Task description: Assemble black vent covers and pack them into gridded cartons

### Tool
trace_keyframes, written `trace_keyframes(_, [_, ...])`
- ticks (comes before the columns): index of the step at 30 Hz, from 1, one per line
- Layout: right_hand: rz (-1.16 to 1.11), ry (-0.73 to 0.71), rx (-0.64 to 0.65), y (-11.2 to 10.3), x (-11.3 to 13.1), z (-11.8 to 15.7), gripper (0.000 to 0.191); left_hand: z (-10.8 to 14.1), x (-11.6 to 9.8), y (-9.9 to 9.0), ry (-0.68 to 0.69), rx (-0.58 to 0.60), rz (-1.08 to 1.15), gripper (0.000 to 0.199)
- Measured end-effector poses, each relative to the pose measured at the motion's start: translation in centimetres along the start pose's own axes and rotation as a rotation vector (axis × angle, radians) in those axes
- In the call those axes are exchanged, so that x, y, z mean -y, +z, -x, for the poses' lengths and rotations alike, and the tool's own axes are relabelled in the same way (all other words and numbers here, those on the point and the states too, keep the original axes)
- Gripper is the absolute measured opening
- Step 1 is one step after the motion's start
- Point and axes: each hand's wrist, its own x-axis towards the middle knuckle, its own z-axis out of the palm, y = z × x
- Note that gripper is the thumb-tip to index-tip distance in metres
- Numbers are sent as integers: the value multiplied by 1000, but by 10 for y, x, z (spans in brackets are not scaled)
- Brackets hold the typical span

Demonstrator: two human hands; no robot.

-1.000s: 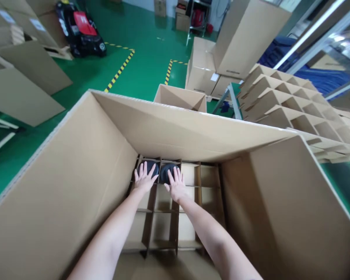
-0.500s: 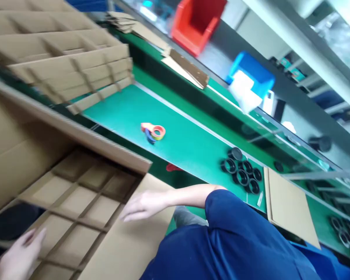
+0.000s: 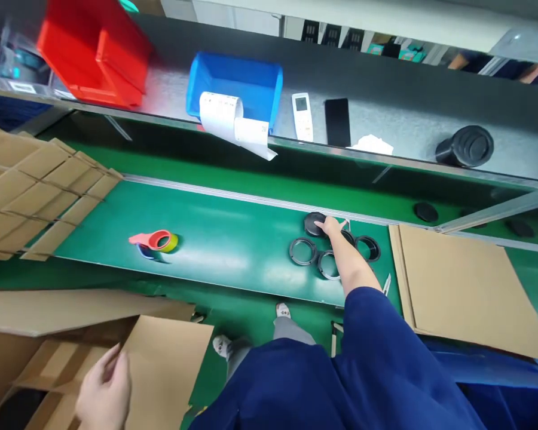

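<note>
The black round cap [image 3: 314, 224] lies near the far edge of the green desk [image 3: 224, 251], and the person's right hand [image 3: 334, 230], coming out of a blue sleeve [image 3: 376, 328], touches it from above. The fingers are over the cap, but I cannot tell if this grip is clenched on it or only resting there. Several black rings [image 3: 303, 251] lie close around the cap, and the forearm hides part of them. The left hand [image 3: 103, 382] is low at the side, just beside a cardboard flap [image 3: 165, 364] of an open carton. Its fingers are loosely curved, and whether it holds the flap is not clear. Farther along the desk lies an orange tape dispenser [image 3: 155, 240] with a yellow roll. A flat cardboard sheet [image 3: 466, 286] lies on the other side of the rings. On the shelf [image 3: 399, 119] above are a red bin [image 3: 89, 54], a blue bin [image 3: 233, 83], a white remote control [image 3: 302, 116] and a black phone [image 3: 338, 122].
</note>
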Motion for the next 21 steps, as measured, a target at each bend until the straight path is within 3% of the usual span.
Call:
trace_keyframes(3, [-78,-127,0,6,16,-18,35,15,-52,6,18,1,205,53])
trace_keyframes(6, [-157,-270,-45,4,36,-10,46,35,-90,19,110,110,319,51])
trace_keyframes(8, [-193,-361,-67,3,39,9,48,57,-115,33,184,231,334,49])
trace_keyframes(11, [-383,-564,-45,19,43,54,49,93,-148,56,448,427,265,54])
trace_keyframes(13, [-604,-715,156,43,55,100,54,106,-162,63,665,517,208,76])
trace_keyframes(15, [-728,-805,495,69,72,158,56,111,-163,59,782,529,133,103])
trace_keyframes(17, [-763,-826,778,93,88,219,55,113,-153,48,774,497,69,113])
trace_keyframes(19, [-766,-818,934,113,104,269,53,115,-131,34,694,463,39,113])
trace_keyframes(21, [-723,-834,1048,132,124,299,56,112,-99,21,598,426,42,114])
